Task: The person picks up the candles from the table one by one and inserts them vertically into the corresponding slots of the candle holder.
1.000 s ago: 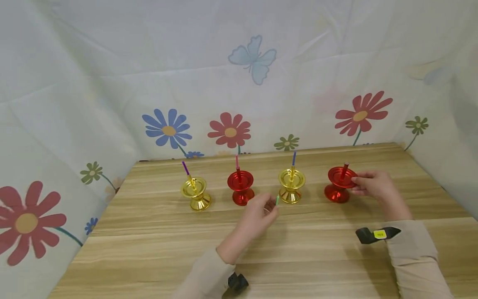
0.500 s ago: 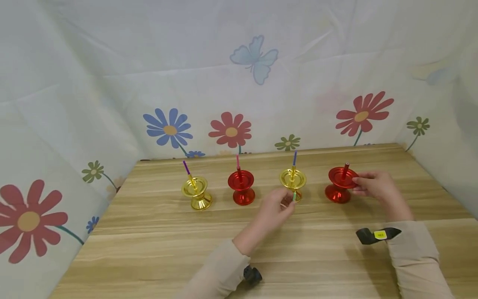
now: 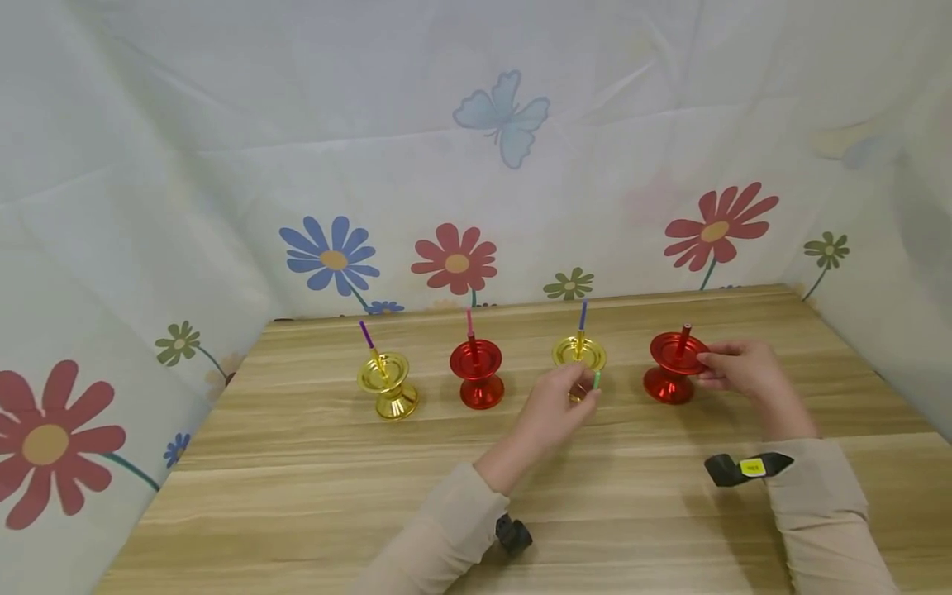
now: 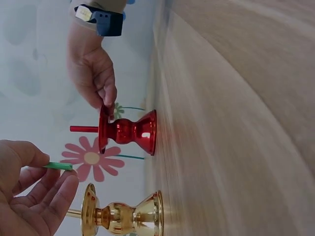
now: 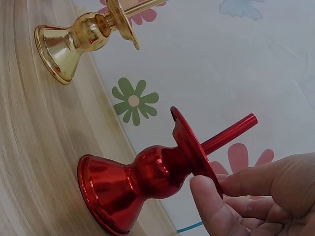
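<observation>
My left hand [image 3: 554,405] pinches a short green candle [image 4: 59,166] between thumb and fingers, in front of the gold candle holder [image 3: 591,354] that bears a blue candle [image 3: 583,316]. Part of that holder's stem and base is hidden behind the hand. At the right, my right hand [image 3: 746,370] grips the dish rim of a red candle holder [image 5: 156,172], thumb on one side and fingers on the other. This holder stands upright on the table, and its red tube [image 5: 231,132] has no candle in it.
Farther left stand a red holder [image 3: 482,390] with a pink candle [image 3: 469,321] and a gold holder [image 3: 397,402] with a leaning purple candle [image 3: 367,334]. The wooden table [image 3: 312,496] ends at a flower-printed cloth [image 3: 625,207] behind and at the sides.
My left hand has moved right with the green candle, from left of the gold holder to in front of it. The right hand keeps its grip on the red holder.
</observation>
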{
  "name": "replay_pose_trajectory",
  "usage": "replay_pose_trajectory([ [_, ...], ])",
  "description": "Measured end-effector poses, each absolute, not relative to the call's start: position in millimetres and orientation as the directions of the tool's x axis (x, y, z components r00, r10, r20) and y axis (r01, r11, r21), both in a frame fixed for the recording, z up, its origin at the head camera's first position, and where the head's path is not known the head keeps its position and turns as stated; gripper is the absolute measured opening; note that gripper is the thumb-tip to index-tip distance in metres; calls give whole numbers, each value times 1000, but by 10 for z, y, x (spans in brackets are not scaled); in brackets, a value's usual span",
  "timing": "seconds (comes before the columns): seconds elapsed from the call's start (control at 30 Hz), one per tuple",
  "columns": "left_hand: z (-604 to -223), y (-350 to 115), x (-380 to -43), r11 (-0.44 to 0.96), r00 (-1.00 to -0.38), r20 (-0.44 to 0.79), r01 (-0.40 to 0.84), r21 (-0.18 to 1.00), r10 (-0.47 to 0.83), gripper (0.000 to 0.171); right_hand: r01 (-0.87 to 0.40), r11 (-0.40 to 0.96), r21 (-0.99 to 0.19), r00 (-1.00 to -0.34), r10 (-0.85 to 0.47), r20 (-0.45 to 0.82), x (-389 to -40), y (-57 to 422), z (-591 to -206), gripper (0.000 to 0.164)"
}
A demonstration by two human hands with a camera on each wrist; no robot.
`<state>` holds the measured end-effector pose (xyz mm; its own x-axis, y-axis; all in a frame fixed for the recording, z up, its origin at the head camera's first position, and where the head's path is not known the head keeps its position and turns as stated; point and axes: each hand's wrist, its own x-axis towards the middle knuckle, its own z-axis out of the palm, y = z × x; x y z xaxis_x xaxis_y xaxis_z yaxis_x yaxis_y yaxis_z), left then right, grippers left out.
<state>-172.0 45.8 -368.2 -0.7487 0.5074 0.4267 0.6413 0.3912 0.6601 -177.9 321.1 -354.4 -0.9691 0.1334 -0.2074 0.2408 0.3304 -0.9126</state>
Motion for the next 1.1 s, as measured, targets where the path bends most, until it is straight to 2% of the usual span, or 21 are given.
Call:
replay_pose_trajectory([
  [0.27,-3684,590,-1768,411,-731,439,667,621,523,7,234,310,-922,-971,124,-204,-1767,3223,-3531,48],
  [0.77,-3620,697,-1835,462,-793,336,581,671,508,6,240,312,-919,-970,121,-212,-1807,3170,-3561,48],
  [1.1,-3508,871,-1940,490,-790,313,583,648,527,12,226,346,-911,-973,118,-196,-1795,3232,-3600,46],
])
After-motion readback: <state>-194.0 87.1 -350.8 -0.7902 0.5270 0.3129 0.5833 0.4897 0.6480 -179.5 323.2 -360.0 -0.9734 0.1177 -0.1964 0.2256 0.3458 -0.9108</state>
